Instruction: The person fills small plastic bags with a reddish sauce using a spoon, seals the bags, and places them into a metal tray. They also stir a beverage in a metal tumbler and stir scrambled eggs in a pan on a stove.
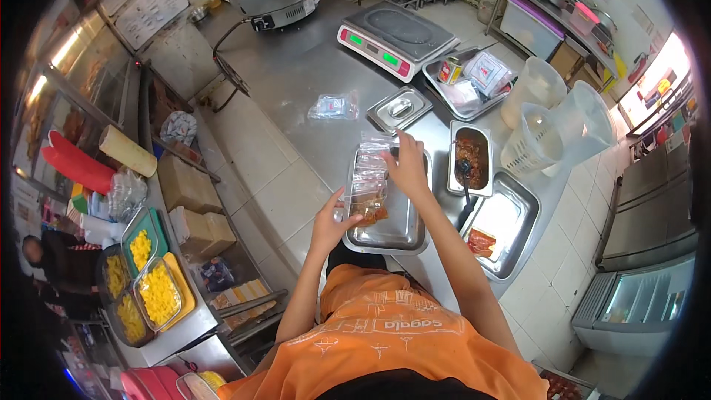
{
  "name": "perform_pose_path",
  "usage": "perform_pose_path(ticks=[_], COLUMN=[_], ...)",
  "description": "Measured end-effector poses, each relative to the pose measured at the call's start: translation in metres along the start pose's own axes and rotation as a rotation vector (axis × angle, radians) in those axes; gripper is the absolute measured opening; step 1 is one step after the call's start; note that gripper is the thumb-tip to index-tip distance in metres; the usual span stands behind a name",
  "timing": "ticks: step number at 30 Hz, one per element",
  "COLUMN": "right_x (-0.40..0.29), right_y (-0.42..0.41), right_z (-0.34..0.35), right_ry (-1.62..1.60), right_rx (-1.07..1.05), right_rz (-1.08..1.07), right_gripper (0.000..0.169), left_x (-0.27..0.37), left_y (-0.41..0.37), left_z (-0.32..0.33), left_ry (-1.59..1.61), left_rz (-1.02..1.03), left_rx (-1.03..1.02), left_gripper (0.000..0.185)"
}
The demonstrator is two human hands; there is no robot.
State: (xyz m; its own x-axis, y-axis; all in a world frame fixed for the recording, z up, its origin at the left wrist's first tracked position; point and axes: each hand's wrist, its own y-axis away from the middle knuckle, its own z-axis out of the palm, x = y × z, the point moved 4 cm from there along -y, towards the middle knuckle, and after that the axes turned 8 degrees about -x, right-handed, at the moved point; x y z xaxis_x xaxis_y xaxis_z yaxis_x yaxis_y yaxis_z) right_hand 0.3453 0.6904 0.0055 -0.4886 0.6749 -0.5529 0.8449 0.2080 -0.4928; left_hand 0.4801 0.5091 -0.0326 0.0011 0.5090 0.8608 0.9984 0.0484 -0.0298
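In front of me a rectangular stainless steel tray holds an overlapping row of small clear zip bags. The nearest bag contains a reddish-brown sauce. My left hand is at the tray's left edge, fingers apart, its thumb against the filled bag. Over the upper part of the tray, my right hand has its thumb and fingers spread beside the bags' upper ends. Right of it stands a deep steel food pan of chunky brown sauce, with a black-handled ladle in it.
Another steel tray at right holds a red sauce packet. A steel lid, a bag pack, a digital scale, a supply tray and plastic jugs stand farther back. Yellow food containers are left.
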Motion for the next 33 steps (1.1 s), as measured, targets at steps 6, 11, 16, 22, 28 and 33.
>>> perform_pose_path(ticks=[6,11,16,22,28,33], right_x=[0.017,-0.009,-0.025,-0.012,-0.041,-0.046], right_y=[-0.038,-0.028,-0.028,-0.022,-0.02,-0.008], right_z=[0.05,0.023,0.009,0.037,0.008,-0.004], right_ry=[-0.108,-0.061,0.091,0.24,0.084,0.013], right_rx=[-0.472,-0.131,-0.392,-0.498,-0.263,-0.533], right_rz=[0.197,0.087,-0.058,-0.124,-0.204,-0.252], right_gripper=[0.016,0.021,0.027,0.018,0.015,0.039], left_x=[-0.009,-0.011,-0.006,-0.001,-0.001,0.011], left_y=[0.001,0.004,0.005,0.008,0.009,-0.012], left_z=[0.003,0.003,0.002,0.002,-0.007,-0.002], left_ry=[-0.093,-0.028,0.039,0.07,-0.015,-0.086], left_rz=[-0.032,-0.051,-0.065,-0.066,0.035,-0.025], left_rx=[-0.045,0.005,0.061,0.076,0.212,0.214], left_gripper=[0.069,0.068,0.064,0.058,0.025,0.021])
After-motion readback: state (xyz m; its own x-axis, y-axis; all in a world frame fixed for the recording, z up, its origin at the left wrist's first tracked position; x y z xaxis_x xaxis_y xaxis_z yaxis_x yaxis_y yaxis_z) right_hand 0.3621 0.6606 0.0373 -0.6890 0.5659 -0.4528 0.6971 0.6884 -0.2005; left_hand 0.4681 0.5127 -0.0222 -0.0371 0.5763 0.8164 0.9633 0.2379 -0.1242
